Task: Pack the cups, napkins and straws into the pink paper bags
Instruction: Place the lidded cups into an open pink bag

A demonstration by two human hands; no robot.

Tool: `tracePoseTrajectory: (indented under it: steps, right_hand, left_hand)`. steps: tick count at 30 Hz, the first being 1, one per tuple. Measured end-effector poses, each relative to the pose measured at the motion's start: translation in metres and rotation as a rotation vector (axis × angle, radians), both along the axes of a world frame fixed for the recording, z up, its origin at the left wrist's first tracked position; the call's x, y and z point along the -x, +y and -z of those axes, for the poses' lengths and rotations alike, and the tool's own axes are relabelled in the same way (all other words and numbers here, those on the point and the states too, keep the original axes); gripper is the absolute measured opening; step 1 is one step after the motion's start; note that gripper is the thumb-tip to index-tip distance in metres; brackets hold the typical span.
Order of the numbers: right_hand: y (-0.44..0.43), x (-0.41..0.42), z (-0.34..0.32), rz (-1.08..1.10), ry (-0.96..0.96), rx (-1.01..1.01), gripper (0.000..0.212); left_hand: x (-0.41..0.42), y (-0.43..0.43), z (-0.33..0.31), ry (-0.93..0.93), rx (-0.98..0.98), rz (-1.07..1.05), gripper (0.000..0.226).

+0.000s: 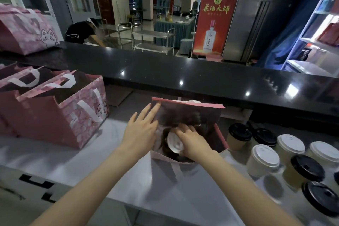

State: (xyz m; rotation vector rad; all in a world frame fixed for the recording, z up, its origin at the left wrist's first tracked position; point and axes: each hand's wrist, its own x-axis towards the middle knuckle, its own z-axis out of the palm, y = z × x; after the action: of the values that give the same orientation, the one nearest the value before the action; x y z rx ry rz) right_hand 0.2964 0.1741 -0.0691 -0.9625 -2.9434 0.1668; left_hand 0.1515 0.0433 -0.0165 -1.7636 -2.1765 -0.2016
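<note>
An open pink paper bag (190, 111) stands on the white counter in front of me. My right hand (190, 141) reaches down into it, fingers curled over the top of a white-lidded cup (173, 143) inside the bag. My left hand (142, 128) lies with straight fingers against the bag's left wall and upper edge, holding it open. To the right stand several lidded paper cups, some with white lids (264, 158) and some with black lids (306, 169). No napkins or straws show.
Other pink bags with white handles (60, 113) stand at the left, and one more (27, 31) sits on the raised black ledge (183, 71). Beyond the ledge are steel trolleys, a bending person, a red banner and shelves at the right.
</note>
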Motion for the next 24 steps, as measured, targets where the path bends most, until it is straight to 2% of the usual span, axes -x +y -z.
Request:
tracePoseTrajectory:
  steps: [1,5,7,12,19,24]
  right_hand:
    - [0.001,0.001,0.001,0.002,0.001,0.005,0.078]
    - [0.001,0.011,-0.001,-0.026,0.021,-0.033,0.069]
    - [0.002,0.018,-0.001,-0.047,0.024,-0.072,0.066]
    - [0.006,0.026,0.006,-0.066,-0.039,-0.11,0.063]
    - [0.016,0.038,0.015,-0.077,-0.078,-0.051,0.073]
    - [0.03,0.054,0.025,-0.051,-0.153,0.042,0.08]
  left_hand:
    - [0.002,0.0,0.001,0.019,0.001,0.009,0.02]
    - [0.005,0.0,0.005,0.099,0.095,0.036,0.058]
    - [0.005,-0.001,0.006,0.118,0.13,0.033,0.069]
    - [0.009,0.0,0.004,0.101,0.215,0.002,0.084]
    - [0.015,0.013,0.005,0.03,0.242,0.012,0.112]
    - [0.022,0.019,0.009,0.026,0.24,0.047,0.111]
